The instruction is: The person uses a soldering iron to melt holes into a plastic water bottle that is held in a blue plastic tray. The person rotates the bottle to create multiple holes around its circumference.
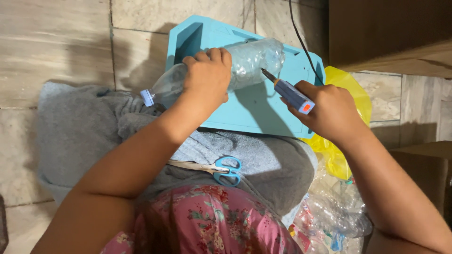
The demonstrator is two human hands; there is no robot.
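Observation:
My left hand [207, 77] grips a clear plastic bottle [254, 59] that lies on its side across a turquoise plastic stool [256, 110], with the blue cap [147, 98] pointing left. My right hand [332, 110] holds a blue-grey pen-shaped tool [289, 91] with an orange button. Its metal tip points at the bottle's base end, very close to or touching the plastic.
Blue-handled scissors [214, 168] lie on a grey towel [80, 127] over my lap. A yellow plastic bag [351, 87] and several empty clear bottles [334, 211] sit at the right. Cardboard boxes [391, 33] stand at the top right and right edge. A black cord [301, 40] runs over the tiled floor.

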